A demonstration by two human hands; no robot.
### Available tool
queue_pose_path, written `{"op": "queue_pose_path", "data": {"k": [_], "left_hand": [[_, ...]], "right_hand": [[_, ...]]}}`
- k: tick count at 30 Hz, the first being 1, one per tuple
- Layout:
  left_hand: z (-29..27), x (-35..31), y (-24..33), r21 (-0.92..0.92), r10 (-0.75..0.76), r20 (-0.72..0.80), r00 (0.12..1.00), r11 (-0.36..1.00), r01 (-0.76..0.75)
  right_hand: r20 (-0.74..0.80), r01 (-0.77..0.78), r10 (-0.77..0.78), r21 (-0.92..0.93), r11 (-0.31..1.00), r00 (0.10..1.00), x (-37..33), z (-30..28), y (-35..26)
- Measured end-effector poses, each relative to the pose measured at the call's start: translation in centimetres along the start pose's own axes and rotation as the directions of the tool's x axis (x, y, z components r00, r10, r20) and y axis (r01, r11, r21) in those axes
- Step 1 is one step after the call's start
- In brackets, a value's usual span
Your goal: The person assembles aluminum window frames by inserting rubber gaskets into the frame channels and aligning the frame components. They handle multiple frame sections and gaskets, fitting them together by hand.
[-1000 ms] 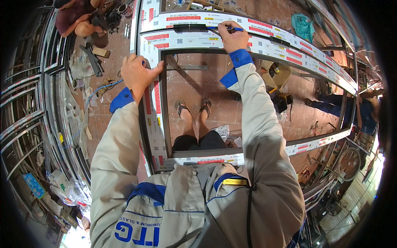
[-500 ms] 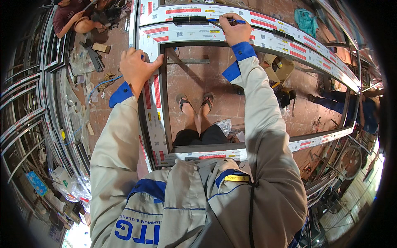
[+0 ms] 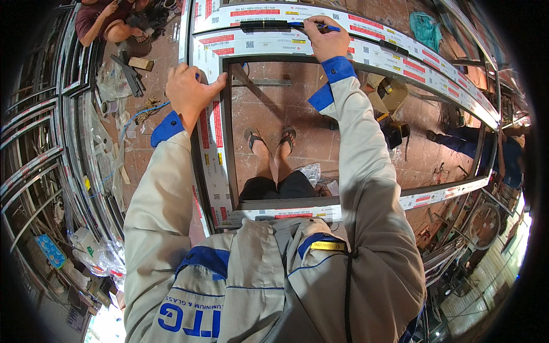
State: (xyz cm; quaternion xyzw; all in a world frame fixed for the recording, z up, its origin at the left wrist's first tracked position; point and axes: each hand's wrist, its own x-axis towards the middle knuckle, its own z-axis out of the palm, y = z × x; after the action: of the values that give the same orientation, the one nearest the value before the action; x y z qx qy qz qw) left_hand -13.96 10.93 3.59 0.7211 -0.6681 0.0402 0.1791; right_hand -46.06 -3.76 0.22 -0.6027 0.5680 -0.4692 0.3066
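My left hand (image 3: pixel 189 91) is wrapped over the left upright of a metal frame (image 3: pixel 214 146) covered in white and red protective film. Its thumb points right across the upright, and a small blue spot shows by the index finger. At the frame's far side, my right hand (image 3: pixel 326 37) pinches a slim blue-and-black tool (image 3: pixel 333 28), whose exact kind I cannot make out. The tool lies along the gap between two far bars, at the right end of a long black fitting (image 3: pixel 264 24). A second black fitting (image 3: pixel 394 48) sits farther right in that gap.
Another person (image 3: pixel 98 23) crouches at the far left; a second person's dark-clothed leg (image 3: pixel 457 144) shows at right. A cardboard box (image 3: pixel 392 98) lies on the tiled floor beyond the opening. Stacked frames (image 3: pixel 34 131) line the left, and a fan (image 3: pixel 484 226) stands at right.
My right hand and the tool have shifted very slightly to the right. My left hand keeps its place on the frame. The crouching person at far left has moved an arm.
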Motion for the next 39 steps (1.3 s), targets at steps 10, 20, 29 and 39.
{"op": "queue_pose_path", "data": {"k": [10, 20, 29, 39], "left_hand": [[0.1, -0.1, -0.2, 0.01, 0.009, -0.012, 1.0, 1.0, -0.009], [-0.1, -0.4, -0.2, 0.006, -0.015, 0.032, 0.999, 1.0, 0.015], [-0.2, -0.5, -0.6, -0.053, -0.019, 0.009, 1.0, 0.998, 0.019], [-0.4, -0.5, -0.4, -0.014, -0.034, 0.034, 0.999, 0.999, 0.035]], "right_hand": [[-0.004, -0.034, 0.035, 0.039, 0.999, 0.999, 0.1, -0.2, 0.0], [0.095, -0.176, 0.158, 0.219, 0.96, 0.983, -15.7, -2.1, -0.7], [0.631, -0.548, 0.346, 0.152, 0.822, 0.694, -31.4, -4.2, -9.0], [0.322, -0.044, -0.034, 0.23, 0.972, 0.946, -23.8, -4.7, -7.7]]}}
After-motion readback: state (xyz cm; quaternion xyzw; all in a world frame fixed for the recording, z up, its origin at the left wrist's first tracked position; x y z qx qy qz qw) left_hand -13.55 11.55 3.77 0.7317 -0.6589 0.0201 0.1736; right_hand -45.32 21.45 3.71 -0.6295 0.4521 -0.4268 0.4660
